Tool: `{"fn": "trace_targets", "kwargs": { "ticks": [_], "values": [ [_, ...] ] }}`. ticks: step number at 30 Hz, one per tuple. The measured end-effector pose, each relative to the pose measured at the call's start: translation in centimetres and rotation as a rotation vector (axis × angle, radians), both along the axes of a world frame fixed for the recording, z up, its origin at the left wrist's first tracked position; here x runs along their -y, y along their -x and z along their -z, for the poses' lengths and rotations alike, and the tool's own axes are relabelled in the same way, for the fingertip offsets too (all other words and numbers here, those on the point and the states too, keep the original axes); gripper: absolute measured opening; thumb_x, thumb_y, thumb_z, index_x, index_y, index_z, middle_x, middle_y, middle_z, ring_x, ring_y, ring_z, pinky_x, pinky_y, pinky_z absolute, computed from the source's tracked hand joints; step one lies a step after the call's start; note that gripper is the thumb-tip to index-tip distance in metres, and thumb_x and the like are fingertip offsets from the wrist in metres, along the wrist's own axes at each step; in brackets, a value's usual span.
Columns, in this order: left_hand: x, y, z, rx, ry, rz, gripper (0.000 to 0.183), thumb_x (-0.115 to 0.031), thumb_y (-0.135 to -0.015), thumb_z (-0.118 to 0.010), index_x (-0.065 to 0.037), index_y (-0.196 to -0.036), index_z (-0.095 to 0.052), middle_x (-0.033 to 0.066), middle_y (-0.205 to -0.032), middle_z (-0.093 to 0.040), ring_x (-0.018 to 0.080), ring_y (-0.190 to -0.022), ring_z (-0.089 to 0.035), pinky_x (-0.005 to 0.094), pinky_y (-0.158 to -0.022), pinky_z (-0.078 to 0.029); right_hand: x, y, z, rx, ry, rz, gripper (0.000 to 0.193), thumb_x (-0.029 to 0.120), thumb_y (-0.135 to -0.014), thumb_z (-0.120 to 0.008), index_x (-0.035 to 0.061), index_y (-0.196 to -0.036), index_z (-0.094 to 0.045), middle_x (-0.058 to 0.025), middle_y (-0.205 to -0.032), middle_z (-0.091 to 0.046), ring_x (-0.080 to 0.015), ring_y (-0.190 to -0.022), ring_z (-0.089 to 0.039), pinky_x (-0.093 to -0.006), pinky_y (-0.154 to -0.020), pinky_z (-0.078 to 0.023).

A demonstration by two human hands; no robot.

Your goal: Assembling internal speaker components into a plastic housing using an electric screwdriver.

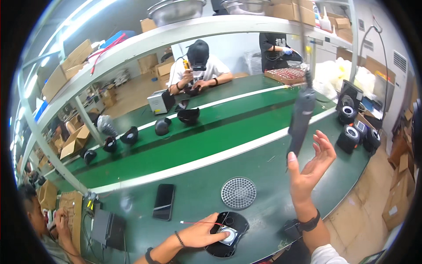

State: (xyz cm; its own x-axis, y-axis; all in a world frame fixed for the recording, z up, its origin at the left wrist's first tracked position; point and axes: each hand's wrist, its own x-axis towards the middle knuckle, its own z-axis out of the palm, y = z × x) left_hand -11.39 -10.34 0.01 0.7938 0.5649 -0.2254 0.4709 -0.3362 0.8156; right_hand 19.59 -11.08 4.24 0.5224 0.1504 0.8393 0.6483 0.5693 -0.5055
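My left hand [203,233] grips a black plastic housing [218,251] lying on the green bench, its thumb reaching over a round white-and-silver speaker [229,236] set in the housing. A thin red wire [200,222] with a white plug runs out past that hand. Raised on the right, my right hand [311,165] is open, fingers spread and thumb up. Beside its thumb hangs a dark electric screwdriver [301,114], slightly blurred; the fingers are not wrapped round it. Just beyond the housing lies a round perforated metal grille [238,192].
A black phone [164,202] and a dark box [108,229] with cables sit at left. Beyond runs a green conveyor belt [211,136] with several black domed housings [188,115]. Black round units [348,139] stand at right. A co-worker [200,66] works opposite; a shelf beam [211,34] crosses overhead.
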Motion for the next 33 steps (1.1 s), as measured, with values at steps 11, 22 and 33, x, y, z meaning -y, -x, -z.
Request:
{"fn": "trace_targets", "kwargs": {
  "ticks": [11,22,33],
  "values": [
    [-1.8,0.3,-2.3,0.153,0.24,-0.225,0.066,-0.03,-0.092,-0.077,0.004,-0.137,-0.043,0.0164,-0.131,-0.058,0.0249,-0.127,-0.055,0.0386,-0.109,-0.044,-0.8,-0.1,1.5,0.056,0.257,-0.105,0.087,0.018,-0.073,-0.087,0.0066,-0.141,-0.034,-0.0165,-0.144,-0.043,-0.0301,-0.132,-0.046,-0.0455,-0.11,-0.033],
    [-21.6,-6.0,-4.6,0.354,0.095,-0.703,0.053,-0.022,-0.085,-0.076,0.001,-0.127,-0.055,0.0127,-0.122,-0.064,0.022,-0.115,-0.062,0.0434,-0.091,-0.058,-1.9,1.8,3.2,0.245,0.373,-0.302,0.111,0.03,-0.065,-0.097,0.0014,-0.144,-0.025,-0.0253,-0.145,-0.04,-0.0349,-0.133,-0.044,-0.0479,-0.111,-0.036],
    [-39.7,-14.1,1.1,0.562,0.322,-1.075,0.044,-0.016,-0.079,-0.082,0.004,-0.112,-0.061,0.0162,-0.112,-0.064,0.0284,-0.098,-0.069,0.0374,-0.066,-0.068,-0.1,2.8,2.5,0.198,0.525,-0.404,0.098,0.023,-0.075,-0.092,-0.0052,-0.143,-0.028,-0.023,-0.125,-0.058,-0.033,-0.107,-0.063,-0.0427,-0.094,-0.05]
  ]
}}
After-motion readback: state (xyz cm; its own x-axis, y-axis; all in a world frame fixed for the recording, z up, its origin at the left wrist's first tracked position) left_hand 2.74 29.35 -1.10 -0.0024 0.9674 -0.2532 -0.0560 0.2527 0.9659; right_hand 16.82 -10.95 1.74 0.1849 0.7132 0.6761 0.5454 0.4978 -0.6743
